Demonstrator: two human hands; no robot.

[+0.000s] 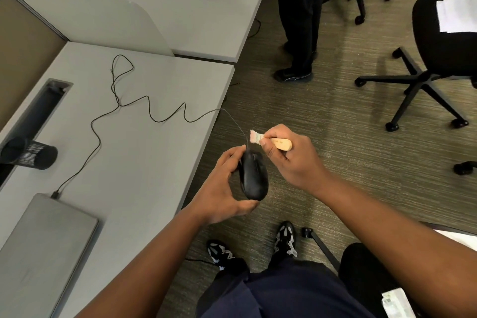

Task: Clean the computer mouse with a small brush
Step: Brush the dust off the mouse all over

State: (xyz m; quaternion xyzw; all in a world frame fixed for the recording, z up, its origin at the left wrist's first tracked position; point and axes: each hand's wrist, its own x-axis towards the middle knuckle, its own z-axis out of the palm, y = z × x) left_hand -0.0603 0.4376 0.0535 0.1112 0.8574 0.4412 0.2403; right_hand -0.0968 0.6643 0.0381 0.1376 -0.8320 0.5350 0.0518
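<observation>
My left hand (222, 188) holds a black wired computer mouse (254, 175) in the air, off the desk's right edge, top side up. Its thin black cable (144, 108) snakes back over the grey desk (144, 162) to a closed grey laptop (44, 242). My right hand (294, 157) grips a small brush with a pale wooden handle (282, 144). The light bristles (256, 136) point left, just above the front end of the mouse where the cable leaves it.
A black mesh pen cup (31, 153) lies on its side at the desk's left by a cable slot (44, 108). Another person's legs (299, 20) stand ahead. Black office chairs (438, 59) stand on the carpet to the right.
</observation>
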